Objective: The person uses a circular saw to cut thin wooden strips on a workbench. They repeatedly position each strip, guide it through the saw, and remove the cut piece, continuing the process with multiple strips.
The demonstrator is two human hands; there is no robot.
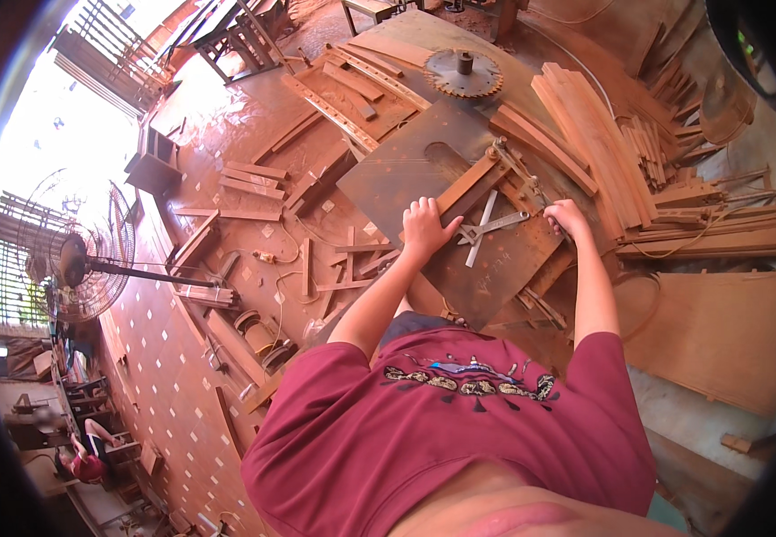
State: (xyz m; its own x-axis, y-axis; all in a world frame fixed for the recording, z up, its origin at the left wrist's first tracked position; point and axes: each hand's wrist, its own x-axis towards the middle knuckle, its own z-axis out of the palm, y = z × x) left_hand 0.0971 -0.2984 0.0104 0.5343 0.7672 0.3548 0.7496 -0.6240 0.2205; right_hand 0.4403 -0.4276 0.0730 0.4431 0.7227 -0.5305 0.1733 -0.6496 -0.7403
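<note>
My left hand [425,231] is at the near end of a brown bar [470,186] lying across the dark metal saw table [388,170]. Its fingers bend over one side and the thumb lies on the other. My right hand [568,218] is closed at the table's right side, beside a metal clamp-like fitting [517,166]; what its fingers wrap is mostly hidden. Between the hands lie an open-ended wrench [504,223] and a flat pale metal strip [484,231], crossing each other. A toothed circular saw blade [464,73] lies flat beyond the table, a dark cylindrical piece on its centre.
Long boards [593,143] are stacked at the right, above a large flat panel [719,331]. Wood offcuts [254,179] and cords litter the dusty floor at left. A standing fan [75,259] is at far left. Another person [88,461] sits at lower left.
</note>
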